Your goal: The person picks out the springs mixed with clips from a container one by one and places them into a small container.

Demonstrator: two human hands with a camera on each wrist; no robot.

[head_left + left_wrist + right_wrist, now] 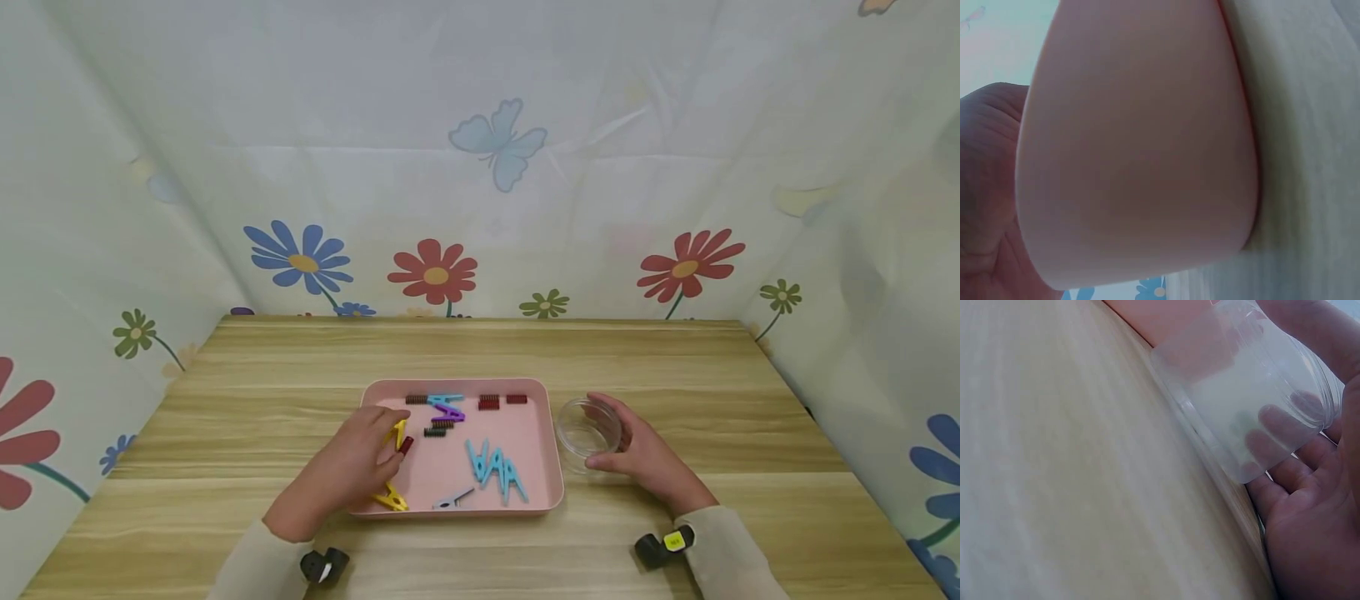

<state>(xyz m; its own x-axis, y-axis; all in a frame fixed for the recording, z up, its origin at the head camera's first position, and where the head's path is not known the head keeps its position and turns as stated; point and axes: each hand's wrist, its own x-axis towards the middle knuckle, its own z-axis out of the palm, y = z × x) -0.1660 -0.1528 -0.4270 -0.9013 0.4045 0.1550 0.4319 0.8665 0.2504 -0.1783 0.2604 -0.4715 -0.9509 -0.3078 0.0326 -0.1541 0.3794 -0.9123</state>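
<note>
A pink tray holds small springs and plastic clips. My left hand reaches over its left side, thumb and fingers around a yellow clip and a dark red spring. Whether they pinch either one cannot be told. In the left wrist view the tray's wall hides the fingertips, and only part of the hand shows. My right hand grips a clear round jar standing on the table just right of the tray. The right wrist view shows fingers behind the jar and the thumb across its front.
Inside the tray lie several light blue clips, a purple clip, a grey clip, another yellow clip, and dark springs and red springs. The wooden table meets a flowered curtain behind.
</note>
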